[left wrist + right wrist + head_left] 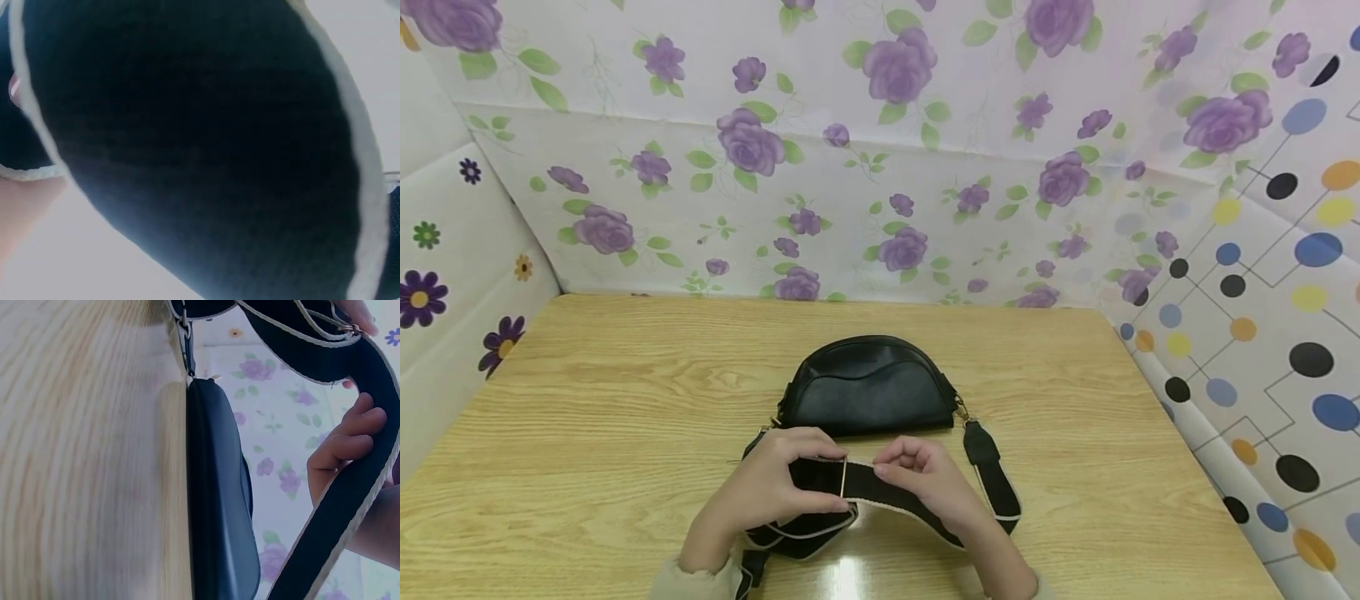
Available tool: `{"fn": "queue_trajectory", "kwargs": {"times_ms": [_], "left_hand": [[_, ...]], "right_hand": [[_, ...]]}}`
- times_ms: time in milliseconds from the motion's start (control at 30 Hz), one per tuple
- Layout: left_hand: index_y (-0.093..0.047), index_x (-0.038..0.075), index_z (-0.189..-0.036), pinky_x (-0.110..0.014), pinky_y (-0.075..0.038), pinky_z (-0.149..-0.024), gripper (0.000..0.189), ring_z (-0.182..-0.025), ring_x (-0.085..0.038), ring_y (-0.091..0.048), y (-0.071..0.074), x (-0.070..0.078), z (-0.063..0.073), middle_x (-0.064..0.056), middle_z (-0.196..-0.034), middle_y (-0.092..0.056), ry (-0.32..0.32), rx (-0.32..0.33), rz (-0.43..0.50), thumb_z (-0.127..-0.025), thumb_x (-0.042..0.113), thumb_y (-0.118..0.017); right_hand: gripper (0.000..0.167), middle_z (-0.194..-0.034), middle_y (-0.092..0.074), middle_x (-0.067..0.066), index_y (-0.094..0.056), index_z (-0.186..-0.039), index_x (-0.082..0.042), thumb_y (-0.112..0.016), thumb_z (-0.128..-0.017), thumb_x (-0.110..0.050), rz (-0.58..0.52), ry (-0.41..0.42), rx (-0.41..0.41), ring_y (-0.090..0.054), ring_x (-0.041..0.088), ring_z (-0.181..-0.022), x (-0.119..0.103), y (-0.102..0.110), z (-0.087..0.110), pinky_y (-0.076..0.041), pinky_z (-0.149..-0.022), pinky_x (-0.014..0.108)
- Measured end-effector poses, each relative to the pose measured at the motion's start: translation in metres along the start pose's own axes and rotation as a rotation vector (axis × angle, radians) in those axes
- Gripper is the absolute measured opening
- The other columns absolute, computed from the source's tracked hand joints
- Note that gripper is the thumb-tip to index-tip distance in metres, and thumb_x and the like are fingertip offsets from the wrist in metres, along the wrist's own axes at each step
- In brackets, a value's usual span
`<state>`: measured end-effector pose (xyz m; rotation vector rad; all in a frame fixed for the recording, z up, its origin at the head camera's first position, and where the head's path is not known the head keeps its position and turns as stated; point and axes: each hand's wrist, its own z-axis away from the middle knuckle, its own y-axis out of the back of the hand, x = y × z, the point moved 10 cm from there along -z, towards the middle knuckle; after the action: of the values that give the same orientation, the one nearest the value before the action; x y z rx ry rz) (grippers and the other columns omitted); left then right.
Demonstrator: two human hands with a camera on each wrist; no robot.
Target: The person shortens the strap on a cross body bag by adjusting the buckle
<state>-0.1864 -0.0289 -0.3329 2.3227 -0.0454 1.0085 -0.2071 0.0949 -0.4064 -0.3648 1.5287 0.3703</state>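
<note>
A black half-moon handbag (872, 396) lies on the table, joined to a wide black strap (891, 493) with white edging. My left hand (767, 479) pinches the strap at a thin gold slide buckle (843, 477), fingers along the upper edge and thumb at the lower. Just right of the buckle, my right hand (936, 483) pinches the strap's upper edge between thumb and bent fingers. Close up, the strap (200, 137) fills most of the left wrist view. In the right wrist view, curled fingers (353, 440) show behind the strap, raised off the table beside the bag (219, 506).
Folded strap (801, 537) hangs below the left hand. At the bag's right, a leather strap end (981, 443) hangs from a gold clasp (962, 410). The wooden table (640, 375) meets a flowered cloth (820, 192) behind and a dotted cloth (1262, 350) on the right.
</note>
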Motion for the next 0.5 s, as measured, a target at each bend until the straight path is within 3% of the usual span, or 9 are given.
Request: {"fn": "queue_trajectory", "kwargs": {"times_ms": [333, 500], "left_hand": [[-0.069, 0.012, -0.093, -0.028, -0.046, -0.073, 0.040, -0.083, -0.009, -0.055, 0.0029, 0.0001, 0.0004, 0.007, -0.088, -0.062, 0.024, 0.004, -0.068, -0.061, 0.031, -0.082], [-0.068, 0.010, -0.094, -0.027, -0.047, -0.071, 0.039, -0.082, -0.009, -0.058, 0.0017, -0.0020, 0.0001, 0.006, -0.089, -0.063, 0.039, -0.009, -0.027, -0.063, 0.030, -0.081]], "right_hand": [[0.020, -0.081, -0.058, 0.001, -0.052, -0.089, 0.018, -0.057, -0.085, -0.001, 0.008, 0.042, -0.031, -0.052, 0.005, -0.069, -0.0032, -0.0034, -0.0010, -0.044, -0.064, 0.020], [0.019, -0.081, -0.058, 0.002, -0.053, -0.089, 0.018, -0.057, -0.085, 0.000, 0.012, 0.035, -0.018, -0.052, 0.006, -0.069, -0.0026, -0.0031, -0.0015, -0.044, -0.064, 0.020]]}}
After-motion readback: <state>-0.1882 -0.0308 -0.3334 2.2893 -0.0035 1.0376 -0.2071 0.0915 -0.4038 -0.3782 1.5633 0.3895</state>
